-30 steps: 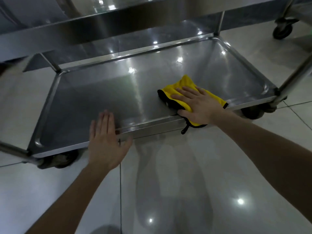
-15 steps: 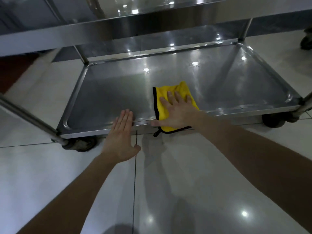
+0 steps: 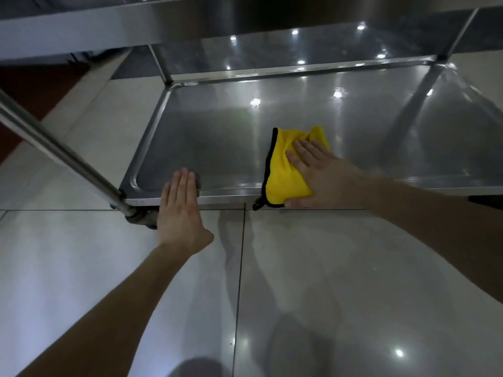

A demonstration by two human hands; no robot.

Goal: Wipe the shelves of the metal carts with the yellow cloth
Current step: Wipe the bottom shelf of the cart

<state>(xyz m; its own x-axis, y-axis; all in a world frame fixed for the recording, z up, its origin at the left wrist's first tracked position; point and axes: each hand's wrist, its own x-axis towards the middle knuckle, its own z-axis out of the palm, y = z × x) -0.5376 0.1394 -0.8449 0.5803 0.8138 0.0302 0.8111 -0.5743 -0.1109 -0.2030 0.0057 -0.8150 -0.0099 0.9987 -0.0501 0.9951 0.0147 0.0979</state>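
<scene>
Wiping the bottom shelf [image 3: 353, 126]: flat right hand [image 3: 321, 176] presses yellow cloth [image 3: 285, 172], left hand [image 3: 181, 210] flat, steadying the rim; next, probably sweep toward the left corner

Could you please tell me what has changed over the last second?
The right hand slid the black-edged yellow cloth leftward along the front of the cart's bottom steel shelf; the left hand shifted toward its front-left corner. Nothing taken or released; both hands stay flat, cloth still overhanging the shelf.
</scene>
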